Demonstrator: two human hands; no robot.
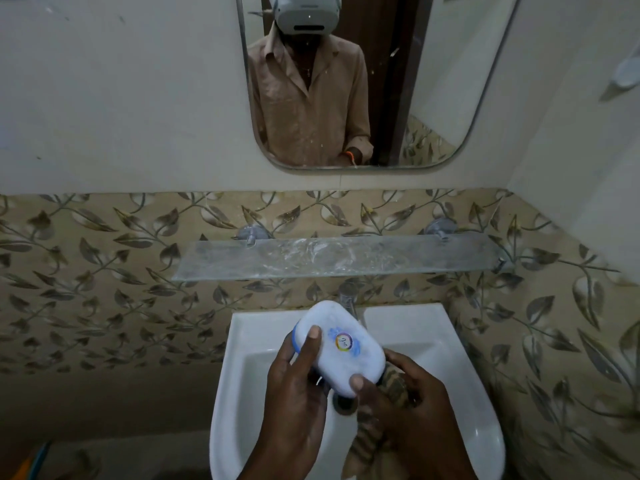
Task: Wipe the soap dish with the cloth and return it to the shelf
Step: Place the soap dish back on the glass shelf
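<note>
Our left hand (294, 386) clasps the soap dish (341, 348) over the sink (433, 327); our right hand (415, 407) grips the cloth (394, 381) beneath it. We judge wiping underway; next, lift the dish to the bare shelf (339, 258).

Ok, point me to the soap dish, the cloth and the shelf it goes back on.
soap dish (341, 344): head view, on its white lid beside the round logo.
cloth (394, 384): head view, on the patterned fold under the right hand.
shelf (346, 259): head view, on the bare glass surface near the middle.
</note>
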